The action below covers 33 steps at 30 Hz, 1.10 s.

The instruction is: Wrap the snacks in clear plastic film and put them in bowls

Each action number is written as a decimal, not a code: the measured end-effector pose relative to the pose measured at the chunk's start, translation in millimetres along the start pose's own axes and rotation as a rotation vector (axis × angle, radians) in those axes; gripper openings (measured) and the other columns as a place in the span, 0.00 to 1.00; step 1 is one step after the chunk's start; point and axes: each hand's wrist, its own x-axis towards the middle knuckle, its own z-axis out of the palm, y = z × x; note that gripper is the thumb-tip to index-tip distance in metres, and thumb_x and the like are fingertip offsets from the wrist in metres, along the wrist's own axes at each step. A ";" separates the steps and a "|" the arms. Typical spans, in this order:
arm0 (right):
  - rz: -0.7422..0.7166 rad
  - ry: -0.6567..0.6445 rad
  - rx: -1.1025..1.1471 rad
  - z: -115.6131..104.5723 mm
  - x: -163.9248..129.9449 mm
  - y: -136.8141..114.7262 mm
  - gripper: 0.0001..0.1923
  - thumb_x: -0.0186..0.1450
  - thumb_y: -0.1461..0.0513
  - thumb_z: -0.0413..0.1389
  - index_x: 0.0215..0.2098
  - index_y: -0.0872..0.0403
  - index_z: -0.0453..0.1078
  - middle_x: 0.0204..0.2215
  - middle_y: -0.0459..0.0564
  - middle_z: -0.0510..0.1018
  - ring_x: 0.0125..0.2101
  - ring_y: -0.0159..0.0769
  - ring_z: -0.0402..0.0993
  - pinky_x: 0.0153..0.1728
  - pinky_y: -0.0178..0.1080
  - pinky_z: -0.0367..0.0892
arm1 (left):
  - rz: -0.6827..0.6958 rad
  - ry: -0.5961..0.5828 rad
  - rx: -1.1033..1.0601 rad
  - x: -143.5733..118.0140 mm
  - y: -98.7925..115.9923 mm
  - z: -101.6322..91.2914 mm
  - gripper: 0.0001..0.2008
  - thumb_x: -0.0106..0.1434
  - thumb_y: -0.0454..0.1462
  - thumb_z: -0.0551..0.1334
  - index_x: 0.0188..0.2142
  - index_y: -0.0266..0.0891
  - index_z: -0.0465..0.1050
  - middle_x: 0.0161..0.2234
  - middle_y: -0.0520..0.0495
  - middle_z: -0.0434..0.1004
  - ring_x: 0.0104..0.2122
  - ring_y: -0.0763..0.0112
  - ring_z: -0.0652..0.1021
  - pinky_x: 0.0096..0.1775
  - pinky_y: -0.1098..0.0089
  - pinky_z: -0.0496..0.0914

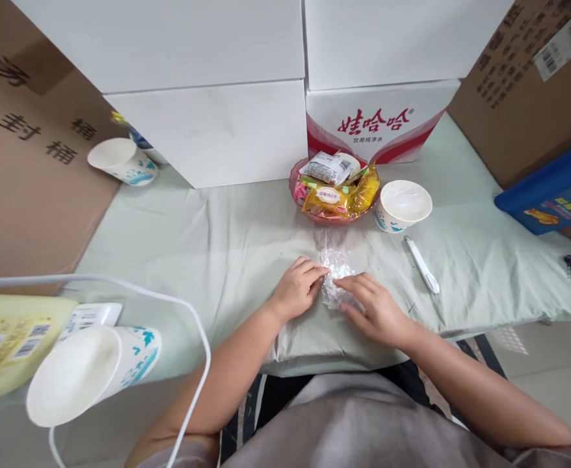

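Note:
A crinkled, shiny piece of clear bubble wrap (335, 263) lies on the cloth-covered table in front of me. On its left edge, my left hand (299, 286) has its fingers curled together, with the fingertips closed on the plastic. My right hand (376, 309) rests over the lower right part of the wrap. Its thumb and forefinger are apart, touching the plastic from above. Just beyond the wrap stands a pink clear bowl (298, 207) of packaged snacks (331, 198). A white utility knife (422, 265) lies to the right of my right hand.
White paper cups stand at right (405, 205), far left (122, 161) and near left (95, 374). The near one leans beside a yellow container (17, 344). A white cable (192, 312) loops over my left arm. White boxes (246, 133) and brown cartons (26, 175) wall in the pale cloth (227, 240).

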 end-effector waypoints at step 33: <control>-0.139 -0.080 -0.342 0.5 46.7 56.7 0.17 0.70 0.57 0.51 0.53 0.53 0.72 0.49 0.56 0.76 0.48 0.45 0.68 0.49 0.50 0.64 | -0.144 -0.564 -0.464 -2.3 16.3 -33.0 0.11 0.64 0.36 0.61 0.45 0.46 0.78 0.35 0.52 0.81 0.30 0.74 0.78 0.35 0.74 0.72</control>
